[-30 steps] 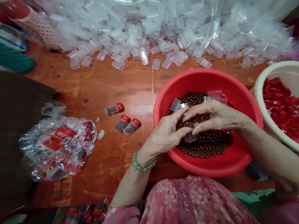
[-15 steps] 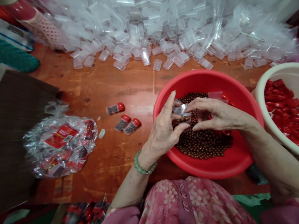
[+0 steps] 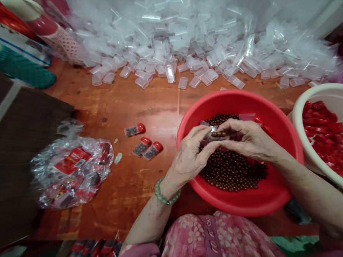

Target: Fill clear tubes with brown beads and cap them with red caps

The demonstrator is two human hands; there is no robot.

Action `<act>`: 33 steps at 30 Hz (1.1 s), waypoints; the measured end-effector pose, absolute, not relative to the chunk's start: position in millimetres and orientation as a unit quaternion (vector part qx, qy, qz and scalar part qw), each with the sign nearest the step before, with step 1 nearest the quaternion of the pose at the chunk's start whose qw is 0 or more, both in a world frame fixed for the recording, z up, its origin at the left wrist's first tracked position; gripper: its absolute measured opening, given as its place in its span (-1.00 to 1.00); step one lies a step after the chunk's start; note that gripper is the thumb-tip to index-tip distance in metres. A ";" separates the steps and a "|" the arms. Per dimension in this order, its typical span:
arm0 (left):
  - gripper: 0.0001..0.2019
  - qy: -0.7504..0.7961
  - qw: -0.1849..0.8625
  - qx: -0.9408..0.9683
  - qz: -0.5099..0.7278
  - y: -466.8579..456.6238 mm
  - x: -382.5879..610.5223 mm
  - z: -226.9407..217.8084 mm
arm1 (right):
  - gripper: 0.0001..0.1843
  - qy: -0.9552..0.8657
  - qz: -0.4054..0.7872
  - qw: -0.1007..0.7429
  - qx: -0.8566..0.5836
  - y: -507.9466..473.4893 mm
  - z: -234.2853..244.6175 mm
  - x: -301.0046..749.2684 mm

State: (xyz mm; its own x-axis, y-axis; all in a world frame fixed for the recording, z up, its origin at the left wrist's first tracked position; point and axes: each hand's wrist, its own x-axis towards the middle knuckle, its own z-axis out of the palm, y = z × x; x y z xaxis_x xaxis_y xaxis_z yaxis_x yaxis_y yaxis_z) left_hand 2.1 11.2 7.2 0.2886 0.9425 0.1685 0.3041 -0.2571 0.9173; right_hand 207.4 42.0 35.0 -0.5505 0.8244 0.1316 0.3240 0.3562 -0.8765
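Since the last frame the left hand (image 3: 187,158) has closed in: its fingers were splayed up, and now they curl over the left end of the clear plastic tube (image 3: 214,134). The right hand (image 3: 247,140) has the other end, fingers bent over it. Both hands are narrow, holding the one tube between them. The tube lies roughly level above the brown beads (image 3: 233,175) heaped in the red plastic basin (image 3: 238,201), toward the basin's far side. A short row of beads shows inside it. Fill level past that is hidden by the fingers, and I can't tell if either end is capped.

A second clear tube (image 3: 247,117) rests at the far right of the bead heap. On the wooden table (image 3: 101,101), left of the basin, lie three bead-filled tubes (image 3: 142,146) with red caps. To the right, a cream basin (image 3: 300,137) holds loose red caps (image 3: 327,135). Far side: a big pile of empty clear tubes (image 3: 167,56). Left: a crinkled clear bag (image 3: 73,176) of red-labelled packs. Green bead bracelet (image 3: 163,194) on the left wrist.
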 end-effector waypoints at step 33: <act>-0.74 0.331 0.685 0.523 0.384 19.3 -6.8 20.6 | -0.66 -0.754 0.357 0.364 -0.413 54.9 52.3 231.9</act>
